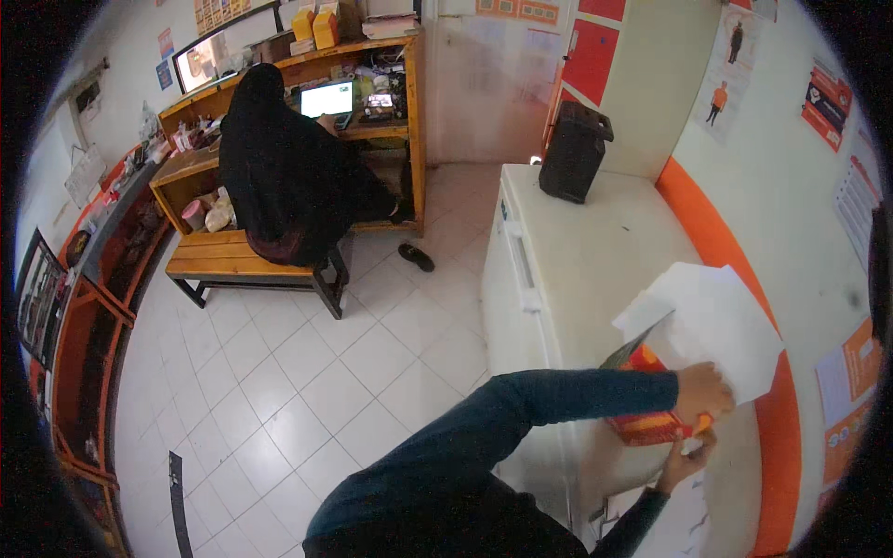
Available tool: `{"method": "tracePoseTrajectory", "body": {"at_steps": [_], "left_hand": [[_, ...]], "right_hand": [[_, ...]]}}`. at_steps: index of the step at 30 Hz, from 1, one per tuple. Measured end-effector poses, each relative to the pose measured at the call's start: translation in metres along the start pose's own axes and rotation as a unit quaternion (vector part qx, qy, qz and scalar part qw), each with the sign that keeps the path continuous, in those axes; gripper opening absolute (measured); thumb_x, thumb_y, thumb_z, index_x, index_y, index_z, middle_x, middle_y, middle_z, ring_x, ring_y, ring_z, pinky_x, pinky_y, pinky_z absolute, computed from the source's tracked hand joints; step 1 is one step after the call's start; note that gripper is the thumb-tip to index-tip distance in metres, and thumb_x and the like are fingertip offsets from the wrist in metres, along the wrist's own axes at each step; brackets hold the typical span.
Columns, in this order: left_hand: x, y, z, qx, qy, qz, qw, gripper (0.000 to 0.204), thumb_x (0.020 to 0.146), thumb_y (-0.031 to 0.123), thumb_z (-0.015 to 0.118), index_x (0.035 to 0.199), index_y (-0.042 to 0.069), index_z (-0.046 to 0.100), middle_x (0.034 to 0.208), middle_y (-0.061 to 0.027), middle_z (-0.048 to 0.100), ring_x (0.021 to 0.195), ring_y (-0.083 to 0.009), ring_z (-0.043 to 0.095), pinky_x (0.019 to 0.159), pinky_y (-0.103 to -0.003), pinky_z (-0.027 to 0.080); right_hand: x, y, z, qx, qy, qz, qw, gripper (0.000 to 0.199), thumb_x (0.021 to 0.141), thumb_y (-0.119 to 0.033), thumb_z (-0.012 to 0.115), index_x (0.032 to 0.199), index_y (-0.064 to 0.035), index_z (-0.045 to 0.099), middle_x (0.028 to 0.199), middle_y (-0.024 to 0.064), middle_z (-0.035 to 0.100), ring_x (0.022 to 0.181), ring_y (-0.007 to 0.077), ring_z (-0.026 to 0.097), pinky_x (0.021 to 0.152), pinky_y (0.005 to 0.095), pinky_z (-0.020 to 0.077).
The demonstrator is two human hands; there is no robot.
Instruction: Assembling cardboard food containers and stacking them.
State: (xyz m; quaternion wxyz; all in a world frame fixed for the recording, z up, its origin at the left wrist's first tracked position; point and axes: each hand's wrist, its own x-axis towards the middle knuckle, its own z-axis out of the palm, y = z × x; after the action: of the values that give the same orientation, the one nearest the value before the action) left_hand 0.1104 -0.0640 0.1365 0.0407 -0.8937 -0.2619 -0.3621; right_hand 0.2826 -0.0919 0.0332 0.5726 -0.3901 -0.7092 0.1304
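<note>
At the right, both my hands meet over a white chest freezer. My left hand [702,395] reaches across with curled fingers, closed at a small yellow-orange piece [704,423]. Just below it, my right hand [686,463] pinches the same piece from the near side. Whether this piece belongs to the red-and-yellow package [642,428] beside it, I cannot tell. My left forearm covers the middle of that package. Behind my left hand large white sheets [721,325] stand fanned out.
The chest freezer [614,242] bears a black speaker [575,153] at its far end. Across the tiled floor [372,372] a person in black [279,167] sits on a wooden bench [209,256] at a desk with a laptop [327,98]. A black shoe [416,258] lies nearby. Shelves [102,316] line the left wall.
</note>
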Motion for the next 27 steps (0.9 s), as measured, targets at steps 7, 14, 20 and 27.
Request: {"method": "tracePoseTrajectory", "body": {"at_steps": [7,14,20,27], "left_hand": [[0.009,-0.007,0.026,0.037,-0.072,0.023,0.996,0.033,0.052,0.032,0.069,0.083,0.022,0.064,0.081,-0.0027,0.060,0.088,-0.0259,0.056,0.071,-0.043,0.043],[0.003,-0.010,0.037,0.069,-0.129,-0.004,0.989,0.033,0.055,0.036,0.069,0.086,0.025,0.064,0.090,-0.0030,0.058,0.088,-0.0247,0.056,0.074,-0.045,0.041],[-0.026,0.012,0.029,0.067,0.005,-0.026,0.997,0.060,0.058,0.048,0.071,0.106,0.016,0.053,0.108,-0.0045,0.050,0.095,-0.0239,0.052,0.086,-0.045,0.035],[-0.106,-0.028,-0.053,0.058,-0.116,-0.073,0.989,0.053,0.062,0.042,0.071,0.102,0.011,0.053,0.107,-0.0104,0.050,0.108,-0.0291,0.045,0.097,-0.049,0.027]], "right_hand": [[0.017,-0.016,-0.003,0.018,-0.055,-0.010,0.998,0.031,0.071,-0.012,0.072,0.085,-0.0017,0.045,0.089,0.0074,0.048,0.091,0.0203,0.046,0.089,0.0323,0.0334],[0.015,-0.016,-0.006,0.040,-0.093,0.063,0.993,0.029,0.072,-0.005,0.069,0.079,-0.0035,0.041,0.085,0.0053,0.045,0.087,0.0180,0.045,0.088,0.0290,0.0337],[0.003,-0.009,-0.002,0.006,-0.037,-0.009,0.999,0.054,0.069,-0.011,0.072,0.113,-0.0015,0.041,0.112,0.0122,0.044,0.107,0.0234,0.043,0.095,0.0353,0.0320],[0.037,-0.002,-0.015,-0.197,-0.136,-0.250,0.938,0.072,0.065,-0.030,0.076,0.120,0.0015,0.041,0.125,0.0210,0.043,0.116,0.0389,0.039,0.096,0.0516,0.0298]]}}
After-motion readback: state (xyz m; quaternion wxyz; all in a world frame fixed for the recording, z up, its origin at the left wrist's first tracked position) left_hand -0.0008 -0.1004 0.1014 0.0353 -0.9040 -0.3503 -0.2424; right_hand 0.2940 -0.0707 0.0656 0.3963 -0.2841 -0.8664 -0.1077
